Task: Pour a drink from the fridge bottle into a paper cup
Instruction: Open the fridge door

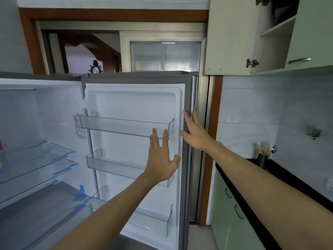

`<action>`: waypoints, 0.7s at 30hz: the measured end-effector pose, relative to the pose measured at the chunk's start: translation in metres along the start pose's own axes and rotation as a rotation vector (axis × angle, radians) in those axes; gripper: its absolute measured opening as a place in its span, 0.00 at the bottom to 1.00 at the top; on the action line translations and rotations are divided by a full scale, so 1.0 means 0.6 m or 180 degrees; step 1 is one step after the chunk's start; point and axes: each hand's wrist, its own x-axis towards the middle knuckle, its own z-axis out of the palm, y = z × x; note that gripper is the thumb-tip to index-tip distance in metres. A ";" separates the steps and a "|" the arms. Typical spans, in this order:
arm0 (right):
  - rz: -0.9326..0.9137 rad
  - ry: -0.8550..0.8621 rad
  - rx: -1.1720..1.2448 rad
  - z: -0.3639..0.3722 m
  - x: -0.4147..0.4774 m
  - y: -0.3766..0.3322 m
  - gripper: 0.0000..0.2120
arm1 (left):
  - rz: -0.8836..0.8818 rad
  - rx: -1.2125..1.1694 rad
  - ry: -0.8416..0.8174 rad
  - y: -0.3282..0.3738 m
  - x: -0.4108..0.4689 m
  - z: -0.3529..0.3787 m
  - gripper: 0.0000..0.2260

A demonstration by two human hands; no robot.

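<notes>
The fridge door (137, 105) stands wide open in front of me, its three clear door bins holding nothing. My left hand (161, 159) is raised flat, fingers spread, against the inner face of the door near its right side. My right hand (193, 133) lies with straight fingers on the door's grey outer edge. Neither hand holds anything. At the far left edge, a red and coloured object (1, 147) sits on a fridge shelf, mostly cut off. No bottle or paper cup shows clearly.
Glass shelves (36, 159) with blue tape fill the fridge interior at left. A black countertop (288, 179) over green cabinets runs along the right, with a metal utensil holder (263, 157). An open wall cupboard (252, 37) hangs above it. A doorway lies behind the fridge.
</notes>
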 end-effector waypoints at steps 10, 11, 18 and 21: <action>0.0114 -0.0037 0.0074 -0.001 0.026 0.022 0.39 | 0.0003 0.0320 -0.0248 -0.011 0.029 0.005 0.41; 0.0119 -0.0038 0.0080 -0.002 0.026 0.022 0.38 | 0.0013 0.0335 -0.0274 -0.012 0.029 0.004 0.41; 0.0210 -0.0329 -0.0223 0.008 0.000 0.035 0.36 | -0.0036 0.0570 -0.0603 -0.016 0.019 -0.028 0.38; 0.0244 -0.0600 -0.0594 0.020 -0.023 0.047 0.36 | -0.0262 0.0771 -0.0808 -0.034 0.000 -0.050 0.38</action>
